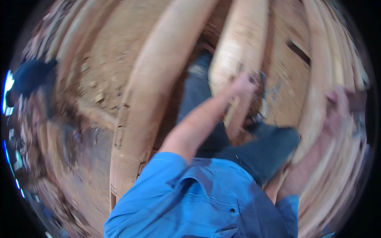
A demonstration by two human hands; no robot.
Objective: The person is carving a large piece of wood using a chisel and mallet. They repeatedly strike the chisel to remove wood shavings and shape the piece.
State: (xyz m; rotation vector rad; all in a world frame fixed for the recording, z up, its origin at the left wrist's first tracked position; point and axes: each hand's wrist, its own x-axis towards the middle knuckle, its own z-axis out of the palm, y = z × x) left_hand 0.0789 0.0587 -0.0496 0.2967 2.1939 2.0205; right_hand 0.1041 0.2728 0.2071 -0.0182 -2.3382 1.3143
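My left hand (246, 84) is closed at the near end of a thick pale timber (240, 43). Its fingers are curled round something small and dark that I cannot make out. Raised to the right is my right hand (337, 104), smeared by motion, its fingers curled. A dark brown block-like thing (356, 101) shows right beside it; its kind is blurred. My legs in dark trousers (260, 148) are spread around the timber's end.
Left of me lies another long curved timber (152, 75) with small cut slots. Several timbers (323, 59) run along the right. A dark flat strip (298, 51) lies on the dusty ground (283, 85). At far left is a person in a dark cap (33, 77).
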